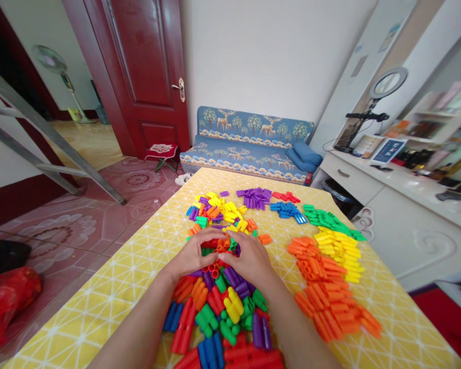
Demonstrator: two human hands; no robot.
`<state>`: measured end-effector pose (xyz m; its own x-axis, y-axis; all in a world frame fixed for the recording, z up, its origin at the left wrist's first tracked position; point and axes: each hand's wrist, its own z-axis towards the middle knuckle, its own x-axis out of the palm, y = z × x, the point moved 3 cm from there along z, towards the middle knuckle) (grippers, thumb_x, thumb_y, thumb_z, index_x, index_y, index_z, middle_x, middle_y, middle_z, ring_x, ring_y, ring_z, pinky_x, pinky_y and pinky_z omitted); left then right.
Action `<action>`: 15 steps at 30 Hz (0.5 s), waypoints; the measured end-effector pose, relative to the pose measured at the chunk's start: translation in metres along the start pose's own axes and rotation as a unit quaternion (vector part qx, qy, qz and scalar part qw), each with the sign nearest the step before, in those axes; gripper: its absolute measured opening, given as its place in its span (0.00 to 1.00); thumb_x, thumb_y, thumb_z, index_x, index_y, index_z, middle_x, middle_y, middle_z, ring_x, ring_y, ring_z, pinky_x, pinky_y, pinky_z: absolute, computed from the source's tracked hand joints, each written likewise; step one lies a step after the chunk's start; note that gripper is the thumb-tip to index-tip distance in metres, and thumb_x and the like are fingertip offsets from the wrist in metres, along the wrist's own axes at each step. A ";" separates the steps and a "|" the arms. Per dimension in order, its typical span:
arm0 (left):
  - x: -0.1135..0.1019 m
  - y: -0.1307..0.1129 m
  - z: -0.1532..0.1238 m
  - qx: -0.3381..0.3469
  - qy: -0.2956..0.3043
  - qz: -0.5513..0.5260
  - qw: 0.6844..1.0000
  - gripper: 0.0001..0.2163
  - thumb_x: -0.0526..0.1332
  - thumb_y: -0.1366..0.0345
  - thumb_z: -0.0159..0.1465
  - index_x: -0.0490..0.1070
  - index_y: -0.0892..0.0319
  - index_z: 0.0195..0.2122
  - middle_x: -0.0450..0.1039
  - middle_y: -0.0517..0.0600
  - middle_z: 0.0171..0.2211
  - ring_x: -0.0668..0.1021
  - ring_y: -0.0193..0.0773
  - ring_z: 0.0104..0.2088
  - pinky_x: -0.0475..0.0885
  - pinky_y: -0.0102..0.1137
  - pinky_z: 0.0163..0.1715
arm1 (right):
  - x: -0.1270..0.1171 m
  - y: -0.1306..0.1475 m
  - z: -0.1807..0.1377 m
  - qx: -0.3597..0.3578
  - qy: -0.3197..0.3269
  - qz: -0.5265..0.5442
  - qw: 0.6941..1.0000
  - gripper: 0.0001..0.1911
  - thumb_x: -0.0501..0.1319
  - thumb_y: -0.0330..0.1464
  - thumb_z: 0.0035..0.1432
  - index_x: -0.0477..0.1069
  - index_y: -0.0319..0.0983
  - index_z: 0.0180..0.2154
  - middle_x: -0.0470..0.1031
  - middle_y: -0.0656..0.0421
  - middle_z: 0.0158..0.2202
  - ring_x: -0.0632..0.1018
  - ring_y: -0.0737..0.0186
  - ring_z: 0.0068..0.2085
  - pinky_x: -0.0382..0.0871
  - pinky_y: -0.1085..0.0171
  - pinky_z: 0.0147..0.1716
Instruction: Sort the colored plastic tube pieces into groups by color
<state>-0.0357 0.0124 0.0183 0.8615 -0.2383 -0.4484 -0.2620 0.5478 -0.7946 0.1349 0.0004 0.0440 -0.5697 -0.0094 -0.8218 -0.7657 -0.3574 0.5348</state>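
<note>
My left hand (194,254) and my right hand (250,256) meet over a mixed pile of plastic tube-shaped building pieces. Both are curved into a loose ring, thumb apart from fingers, fingertips and thumb tips close together. Inside the ring show orange pieces (223,247) and green ones, with red tubes (211,270) just below the thumbs. Neither hand clearly grips a piece; the far fingers are partly hidden. Nearer me the pile continues between my forearms, with yellow (233,305), green (206,321), purple (262,331) and blue pieces (211,351).
On the yellow patterned tablecloth (115,302), single-colour groups lie right and behind: orange (326,292), yellow (340,251), green (330,222), blue (286,209), purple (254,198) and red (286,197). Another mixed heap (230,211) is beyond my hands. A blue sofa (242,148) stands behind.
</note>
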 end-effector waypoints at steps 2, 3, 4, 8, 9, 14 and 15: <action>0.000 0.000 0.000 -0.001 0.002 0.006 1.000 0.21 0.64 0.70 0.54 0.72 0.57 0.50 0.70 0.56 0.53 0.71 0.47 0.55 0.62 0.40 0.57 | 0.002 0.000 0.001 0.001 0.004 0.020 1.000 0.30 0.66 0.45 0.49 0.69 0.43 0.54 0.74 0.53 0.51 0.74 0.50 0.51 0.65 0.54 0.51; 0.001 0.000 -0.001 -0.004 0.002 0.013 1.000 0.22 0.63 0.71 0.53 0.72 0.57 0.51 0.70 0.55 0.53 0.70 0.47 0.55 0.62 0.41 0.58 | 0.004 -0.002 0.002 0.004 0.002 0.037 0.999 0.28 0.66 0.43 0.50 0.70 0.44 0.53 0.75 0.54 0.50 0.74 0.51 0.51 0.65 0.54 0.51; 0.001 -0.001 -0.001 -0.009 0.002 0.020 1.000 0.22 0.63 0.71 0.53 0.72 0.57 0.51 0.70 0.55 0.53 0.70 0.47 0.55 0.62 0.41 0.58 | 0.007 -0.004 0.003 0.008 -0.002 0.061 0.998 0.26 0.66 0.41 0.50 0.70 0.44 0.52 0.75 0.55 0.49 0.75 0.51 0.50 0.66 0.54 0.50; 0.002 -0.001 -0.001 -0.028 -0.008 0.031 0.999 0.22 0.65 0.71 0.53 0.72 0.56 0.51 0.72 0.55 0.51 0.72 0.46 0.53 0.64 0.41 0.56 | 0.021 -0.017 0.005 0.023 -0.022 0.216 0.976 0.22 0.64 0.31 0.48 0.70 0.44 0.48 0.76 0.59 0.46 0.75 0.56 0.48 0.68 0.57 0.48; 0.002 -0.001 -0.001 -0.031 -0.012 0.027 0.999 0.21 0.66 0.70 0.53 0.72 0.57 0.51 0.72 0.55 0.50 0.73 0.46 0.52 0.65 0.41 0.55 | 0.024 -0.019 0.006 0.022 -0.026 0.259 0.965 0.21 0.63 0.30 0.48 0.70 0.43 0.47 0.76 0.59 0.45 0.75 0.57 0.47 0.68 0.58 0.48; 0.002 0.003 -0.002 -0.030 -0.062 -0.021 0.997 0.18 0.67 0.66 0.55 0.73 0.59 0.48 0.72 0.57 0.49 0.74 0.45 0.51 0.67 0.40 0.54 | 0.028 -0.018 0.006 0.008 -0.039 0.362 0.931 0.13 0.63 0.30 0.50 0.70 0.40 0.41 0.75 0.58 0.42 0.76 0.59 0.45 0.69 0.59 0.47; 0.002 0.004 -0.002 -0.025 -0.073 -0.023 0.997 0.18 0.67 0.66 0.55 0.73 0.59 0.48 0.72 0.57 0.49 0.74 0.45 0.50 0.67 0.40 0.54 | 0.028 -0.016 0.006 0.007 -0.045 0.370 0.928 0.13 0.63 0.31 0.50 0.70 0.40 0.40 0.75 0.58 0.41 0.76 0.59 0.45 0.69 0.58 0.47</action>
<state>-0.0357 0.0127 0.0136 0.9266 -0.1412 -0.3487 -0.2384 0.4965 -0.8346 0.1291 0.0113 0.0140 -0.9632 -0.1689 -0.2092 -0.1586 -0.2712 0.9494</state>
